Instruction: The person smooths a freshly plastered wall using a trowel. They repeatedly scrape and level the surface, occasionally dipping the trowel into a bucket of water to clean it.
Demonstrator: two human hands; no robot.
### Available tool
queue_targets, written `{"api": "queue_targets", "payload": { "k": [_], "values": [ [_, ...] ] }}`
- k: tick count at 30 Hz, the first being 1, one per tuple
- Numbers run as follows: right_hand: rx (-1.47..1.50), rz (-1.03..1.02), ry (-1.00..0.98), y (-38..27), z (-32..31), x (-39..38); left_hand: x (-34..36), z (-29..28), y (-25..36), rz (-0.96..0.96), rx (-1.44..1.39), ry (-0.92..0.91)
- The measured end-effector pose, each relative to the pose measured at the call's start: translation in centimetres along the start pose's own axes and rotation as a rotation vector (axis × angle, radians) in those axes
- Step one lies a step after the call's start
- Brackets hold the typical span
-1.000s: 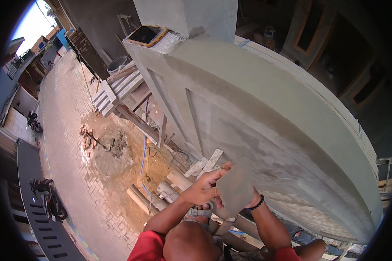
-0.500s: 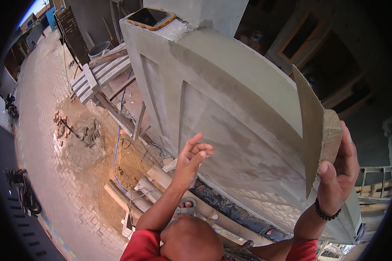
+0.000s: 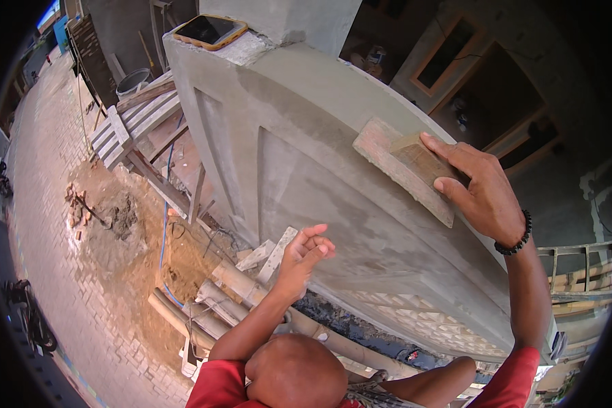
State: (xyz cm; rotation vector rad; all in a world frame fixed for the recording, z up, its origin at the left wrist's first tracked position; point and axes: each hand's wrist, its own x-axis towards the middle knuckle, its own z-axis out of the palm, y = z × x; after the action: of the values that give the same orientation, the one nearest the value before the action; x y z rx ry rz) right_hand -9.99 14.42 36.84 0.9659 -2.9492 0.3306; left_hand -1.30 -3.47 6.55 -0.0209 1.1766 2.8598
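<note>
Right hand: The worker's right hand (image 3: 479,180), a dark bead bracelet (image 3: 525,230) at its wrist, grips the block handle (image 3: 418,158) of a flat board (image 3: 385,158), thumb on the near side and fingers over the top.
Board: It sits at the upper edge of a curved grey wall (image 3: 319,173); whether its underside presses on the surface cannot be told.
Long axis: It slants from upper left to lower right, roughly following the wall's top edge.
Board from grip: It lies to the left of the right hand, beyond the fingertips and thumb, with the block between.
Nearer hand: The right; the left hand (image 3: 303,262), loosely curled with nothing visible in it, hangs lower, well apart from the board, before the wall's face.
Wall's far end: A phone (image 3: 211,31) in an orange-edged case rests on top.
</note>
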Motion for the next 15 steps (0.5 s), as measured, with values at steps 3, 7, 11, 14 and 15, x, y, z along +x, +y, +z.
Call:
{"api": "queue_targets", "payload": {
  "k": [3, 7, 11, 14, 15],
  "values": [
    [0.062, 0.071, 0.001, 2.8, -1.0, -4.7, -0.4, -0.4, 0.2, -0.031, 0.037, 0.008],
    [0.127, 0.497, -0.016, 5.4, -4.5, -13.6, -0.4, -1.1, 0.0, -0.026, 0.020, 0.037],
    [0.277, 0.429, 0.520, 5.9, -4.4, -22.0, 0.5, -0.5, -0.9, -0.048, -0.022, 0.033],
    [-0.032, 0.253, 0.575, 2.4, -1.3, -19.9, 0.6, 0.3, -1.6, -0.088, -0.023, 0.049],
    [-0.210, 0.183, 0.524, 1.4, -0.1, -18.9, 0.6, 0.7, -1.9, -0.100, -0.032, 0.054]
  ]
}}
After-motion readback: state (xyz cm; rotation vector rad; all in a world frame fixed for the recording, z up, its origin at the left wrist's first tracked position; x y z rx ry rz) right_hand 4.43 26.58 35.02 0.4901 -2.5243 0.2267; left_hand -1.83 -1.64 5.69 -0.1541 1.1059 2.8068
